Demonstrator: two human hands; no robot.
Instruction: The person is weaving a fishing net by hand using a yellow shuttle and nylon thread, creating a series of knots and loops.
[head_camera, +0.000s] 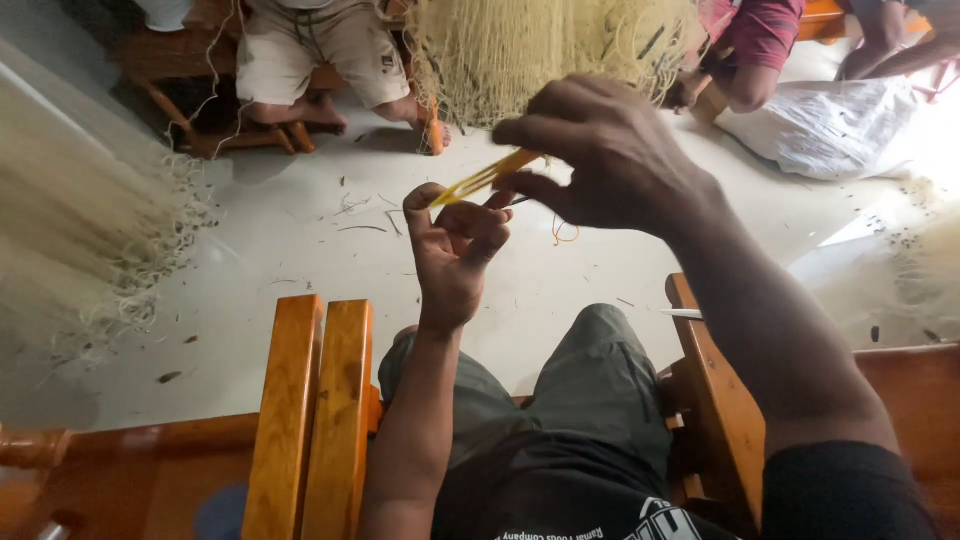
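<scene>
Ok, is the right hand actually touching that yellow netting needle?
Touching. The head view shows the right hand pinching one end of the yellow netting needle between its fingers, while the left hand meets its other end.

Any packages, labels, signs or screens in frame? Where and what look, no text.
White plastic sack: floor, upper right, crumpled, bulging, beside a seated person's leg.
Shirt print: bottom edge, white lettering and a logo on the wearer's black shirt, partly cut off.
Shorts tag: small dark patch on a seated person's beige shorts, top centre-left.
No signs or screens.
</scene>
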